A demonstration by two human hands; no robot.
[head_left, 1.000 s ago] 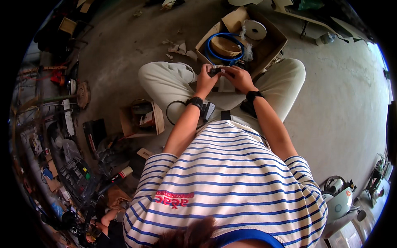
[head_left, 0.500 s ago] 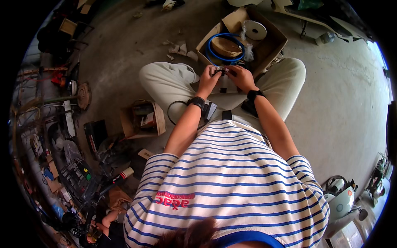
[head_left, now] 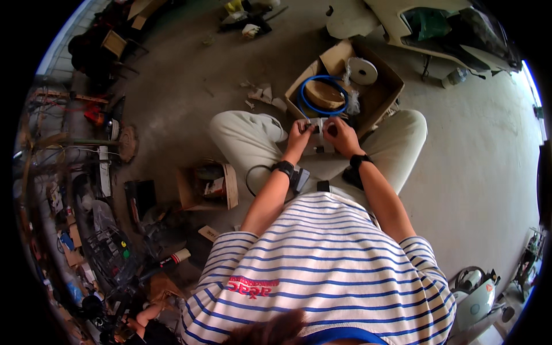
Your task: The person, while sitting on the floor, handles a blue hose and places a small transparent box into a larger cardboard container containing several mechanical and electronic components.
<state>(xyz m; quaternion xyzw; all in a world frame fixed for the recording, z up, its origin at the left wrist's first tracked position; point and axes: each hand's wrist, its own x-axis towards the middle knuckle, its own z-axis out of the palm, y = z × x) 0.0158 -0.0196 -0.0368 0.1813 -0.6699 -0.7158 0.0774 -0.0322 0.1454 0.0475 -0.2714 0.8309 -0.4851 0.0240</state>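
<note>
My left hand [head_left: 298,138] is closed, with a small dark piece [head_left: 311,127] at its fingertips; the kind of thing is too small to tell. A short way to the right, my right hand [head_left: 343,138] has its fingers curled together, and what they hold, if anything, cannot be made out. Between and below the hands is a pale, flat-looking surface [head_left: 318,142] with a small dark spot, between my bent legs. Just beyond my hands stands an open cardboard box [head_left: 376,109] holding a coil of blue tube [head_left: 303,99], a white reel [head_left: 363,71] and a round tan roll [head_left: 323,95].
A smaller cardboard box [head_left: 231,187] with mixed items stands on the floor left of me. Tools and parts clutter the left side. Torn paper scraps [head_left: 263,94] lie near the big box. A pale scooter-like vehicle [head_left: 397,26] stands at the far right, and a white rounded body [head_left: 477,302] at the near right.
My hands, together on a small dark and metallic-looking piece before, are now slightly apart, the dark piece staying with the left. The whole view has shifted, with the scene lower in the picture.
</note>
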